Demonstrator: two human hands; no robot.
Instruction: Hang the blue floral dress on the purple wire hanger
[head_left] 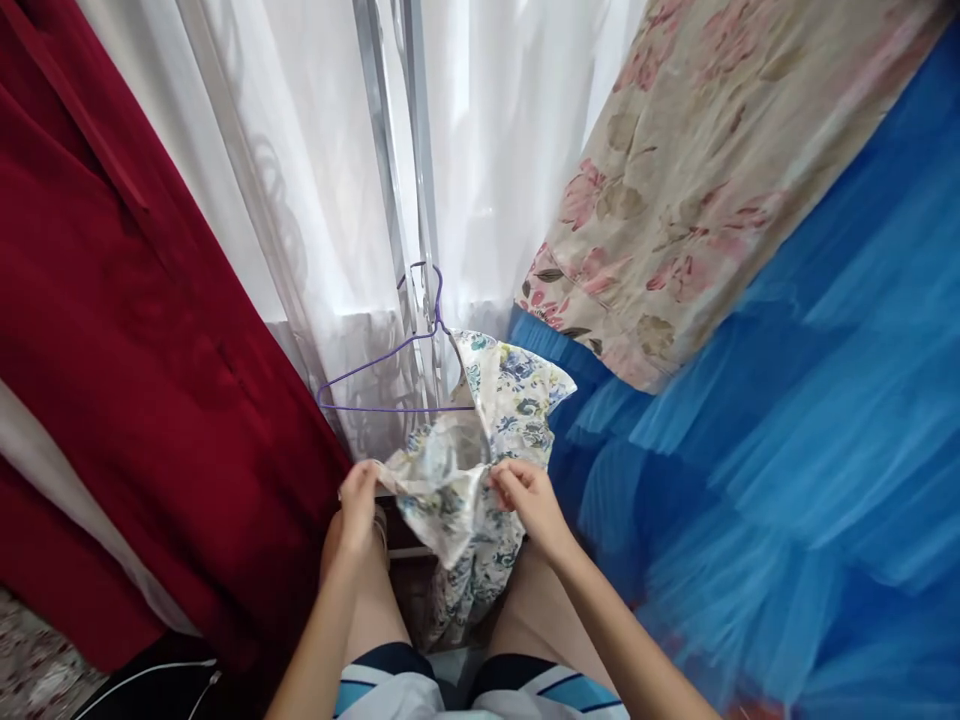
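Note:
A white garment with blue and yellow flowers (517,400) hangs by one shoulder from the right side of a purple hanger (375,408). The hanger's left arm is bare, and its hook catches on a metal rail. My left hand (360,500) pinches the garment's loose edge, left of the hanger's middle and below its bar. With closed fingers my right hand (529,495) grips the cloth near the neckline, just under the bar. Between both hands the fabric is stretched and sags. The garment's lower part drops between my legs.
White curtains (300,150) hang behind two metal uprights (420,130). Dark red cloth (187,400) fills the left side. A beige floral fabric (675,200) and blue ruffled tulle (787,450) hang close on the right. A black bag with a white zip (150,680) lies lower left.

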